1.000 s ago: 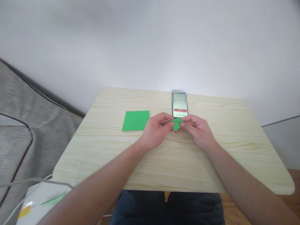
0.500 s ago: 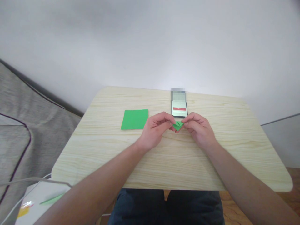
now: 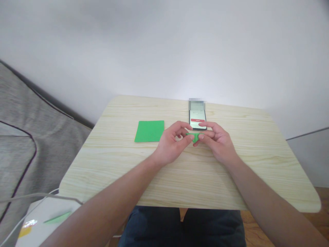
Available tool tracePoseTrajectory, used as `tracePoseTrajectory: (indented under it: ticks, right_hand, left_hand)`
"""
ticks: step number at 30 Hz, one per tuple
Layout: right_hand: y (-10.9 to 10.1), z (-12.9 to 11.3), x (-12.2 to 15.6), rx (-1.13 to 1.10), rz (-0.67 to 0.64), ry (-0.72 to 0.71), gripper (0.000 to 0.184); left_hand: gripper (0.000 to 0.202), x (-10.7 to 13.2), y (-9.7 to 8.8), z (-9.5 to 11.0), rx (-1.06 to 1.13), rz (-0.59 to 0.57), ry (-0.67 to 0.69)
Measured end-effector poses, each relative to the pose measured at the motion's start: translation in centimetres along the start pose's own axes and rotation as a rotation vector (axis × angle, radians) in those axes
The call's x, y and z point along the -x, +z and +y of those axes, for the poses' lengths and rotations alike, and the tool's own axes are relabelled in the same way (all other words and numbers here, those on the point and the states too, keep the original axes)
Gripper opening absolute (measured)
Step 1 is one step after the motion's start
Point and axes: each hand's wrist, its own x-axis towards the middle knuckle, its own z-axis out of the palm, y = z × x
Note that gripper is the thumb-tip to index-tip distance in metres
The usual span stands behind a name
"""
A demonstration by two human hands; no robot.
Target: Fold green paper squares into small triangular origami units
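A small folded piece of green paper (image 3: 195,138) is pinched between my two hands above the table, its lower edge coming to a point. My left hand (image 3: 172,142) grips its left side, thumb in front and index finger raised off it. On the right side, my right hand (image 3: 218,140) presses it with the thumb, the index finger lifted and other fingers behind. Fingers hide part of the paper. To the left of my left hand lies a flat square stack of green paper (image 3: 149,131). Just beyond the folded piece rests a phone (image 3: 197,116) with a lit screen.
The pale wooden table (image 3: 200,181) stands against a white wall (image 3: 164,48). A grey cushioned seat (image 3: 48,151) is at the left. Below it, a white surface (image 3: 38,211) carries a light-green pointed item (image 3: 58,218) and a yellow item, with cables (image 3: 33,195) crossing over.
Both index fingers have lifted off the folded paper, and the thumbs now press its front. The paper's front now shows a flatter shape with a vertical centre line. The view has shifted slightly.
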Motion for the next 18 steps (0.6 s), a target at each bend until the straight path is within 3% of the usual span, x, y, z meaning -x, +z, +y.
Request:
tracePoseTrajectory:
  ticks: [7,18]
  right_hand:
    - [0.19,-0.50,0.28,0.142,0.056,-0.023,0.029]
    - [-0.13,-0.88,-0.09,0.117,0.085,0.009,0.020]
  left_hand:
    - [0.020,-0.20,-0.15,-0.13,-0.070,-0.021,0.014]
    - [0.017,-0.18,0.02,0.03,-0.001,-0.005,0.043]
